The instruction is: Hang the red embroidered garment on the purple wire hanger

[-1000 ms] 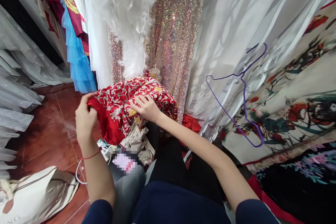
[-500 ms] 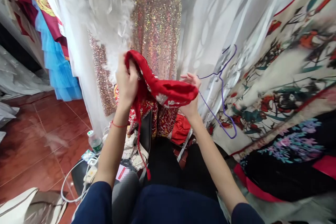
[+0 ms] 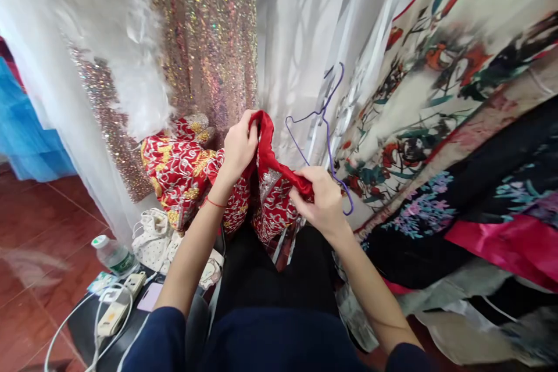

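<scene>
My left hand (image 3: 241, 145) is closed on the plain red waistband of a red embroidered skirt (image 3: 279, 200). My right hand (image 3: 321, 197) pinches the same band farther right, thumb below and fingers over the top. Between both hands the band is stretched at a slant, and the silver-patterned cloth hangs from it over my lap. More red cloth with gold and silver embroidery (image 3: 183, 168) is heaped to the left; I cannot tell whether it is part of the skirt. Just behind my right hand is a purple hanger (image 3: 326, 122).
On the left, a dark seat (image 3: 87, 317) bears a water bottle (image 3: 114, 256), a power strip (image 3: 120, 305) and a white cable. A dotted white cloth (image 3: 152, 238) lies beside them. Sequined fabric (image 3: 209, 40) and a floral garment (image 3: 436, 75) hang ahead and right.
Both hands have come lower and the skirt now hangs down from its band. My right hand, with fingers spread behind the red cloth before, now grips the band. The view has turned right.
</scene>
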A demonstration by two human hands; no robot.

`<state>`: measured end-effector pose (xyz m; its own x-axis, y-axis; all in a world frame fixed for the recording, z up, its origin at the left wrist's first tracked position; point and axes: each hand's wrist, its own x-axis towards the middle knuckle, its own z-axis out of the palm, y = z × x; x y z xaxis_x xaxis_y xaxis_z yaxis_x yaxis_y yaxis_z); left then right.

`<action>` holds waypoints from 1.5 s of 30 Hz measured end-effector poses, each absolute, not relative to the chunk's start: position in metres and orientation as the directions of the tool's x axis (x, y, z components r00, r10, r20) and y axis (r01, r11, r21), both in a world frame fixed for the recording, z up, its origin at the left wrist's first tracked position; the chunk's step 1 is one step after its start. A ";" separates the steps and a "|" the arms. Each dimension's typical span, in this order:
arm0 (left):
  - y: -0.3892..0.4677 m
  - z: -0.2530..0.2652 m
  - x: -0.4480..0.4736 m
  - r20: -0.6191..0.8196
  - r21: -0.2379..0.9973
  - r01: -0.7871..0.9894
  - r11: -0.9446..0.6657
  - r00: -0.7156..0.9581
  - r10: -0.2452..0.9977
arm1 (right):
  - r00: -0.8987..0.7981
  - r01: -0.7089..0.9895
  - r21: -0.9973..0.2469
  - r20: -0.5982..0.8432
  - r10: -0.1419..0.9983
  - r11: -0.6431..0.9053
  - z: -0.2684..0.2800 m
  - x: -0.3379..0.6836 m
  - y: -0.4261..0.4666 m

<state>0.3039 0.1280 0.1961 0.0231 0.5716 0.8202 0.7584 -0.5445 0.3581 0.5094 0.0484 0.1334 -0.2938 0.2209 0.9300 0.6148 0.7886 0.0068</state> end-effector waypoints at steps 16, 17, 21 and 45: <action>0.191 0.108 0.377 0.623 0.150 0.871 -0.467 0.283 0.729 | -0.649 0.583 0.188 0.694 0.313 0.791 0.101 0.584 0.072; 0.196 0.106 0.381 0.628 0.139 0.853 -0.504 0.318 0.710 | -0.659 0.595 0.223 0.685 0.309 0.772 0.102 0.592 0.074; 0.218 0.087 0.388 0.656 0.103 0.779 -0.619 0.414 0.631 | -0.702 0.620 0.314 0.631 0.329 0.719 0.098 0.624 0.081; 0.181 0.068 0.369 0.643 -0.203 0.679 -0.705 0.636 0.427 | -0.632 0.714 0.384 0.715 0.300 0.586 0.099 0.748 0.071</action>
<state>0.3690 0.1808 0.0678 0.6356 0.4273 0.6430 0.6794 -0.7051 -0.2031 0.7484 0.0707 0.0993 -0.6315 0.3005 0.7148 0.7135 0.5859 0.3841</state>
